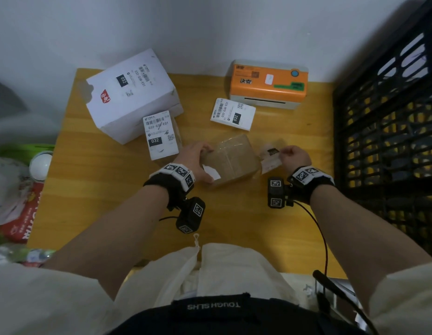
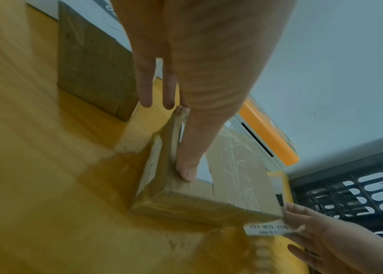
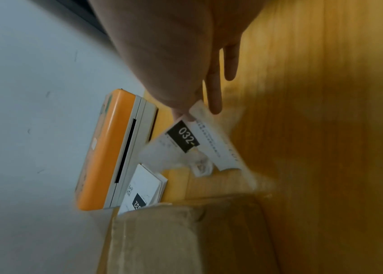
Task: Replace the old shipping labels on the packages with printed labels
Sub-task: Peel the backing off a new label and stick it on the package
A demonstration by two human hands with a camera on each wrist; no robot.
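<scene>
Left hand (image 1: 194, 163) grasps the taped cardboard package (image 1: 230, 158) at mid-table (image 1: 113, 189), thumb on top, fingers along its far left edge. Right hand (image 1: 294, 157) pinches the crumpled old label (image 1: 270, 157), peeled off, just right of the package. Printed labels (image 1: 233, 114) lie before the orange label printer (image 1: 268, 84).

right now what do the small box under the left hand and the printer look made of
Small box: brown corrugated cardboard, apparently wrapped in clear tape, given the glossy wrinkled sheen. Printer: looks like hard plastic, smooth orange top on an off-white base with moulded rounded edges and a thin slot.
</scene>
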